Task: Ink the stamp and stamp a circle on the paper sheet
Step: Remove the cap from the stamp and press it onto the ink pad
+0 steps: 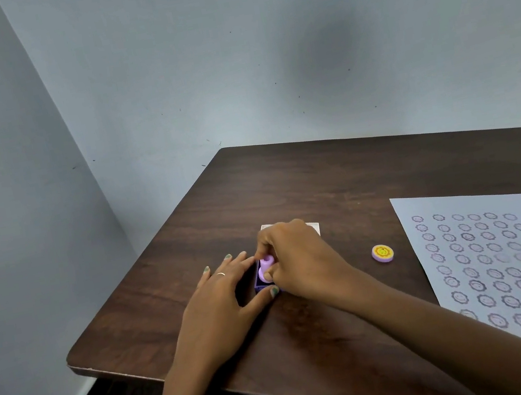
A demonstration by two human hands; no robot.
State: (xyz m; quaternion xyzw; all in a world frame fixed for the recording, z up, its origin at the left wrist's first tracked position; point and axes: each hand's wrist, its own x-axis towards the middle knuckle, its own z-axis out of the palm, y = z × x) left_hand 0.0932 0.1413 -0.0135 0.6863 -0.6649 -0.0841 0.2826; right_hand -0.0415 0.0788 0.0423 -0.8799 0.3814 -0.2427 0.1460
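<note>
A single wide-angle head-worn camera looked forward and down from close above the near edge of the dark brown wooden bench (318,180), facing the corner of the pale grey walls (228,63) beyond.

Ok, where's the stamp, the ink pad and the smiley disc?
stamp (267,262): head view, on its lilac handle.
ink pad (261,287): head view, on its purple front edge.
smiley disc (382,252): head view, on its yellow face.
</note>
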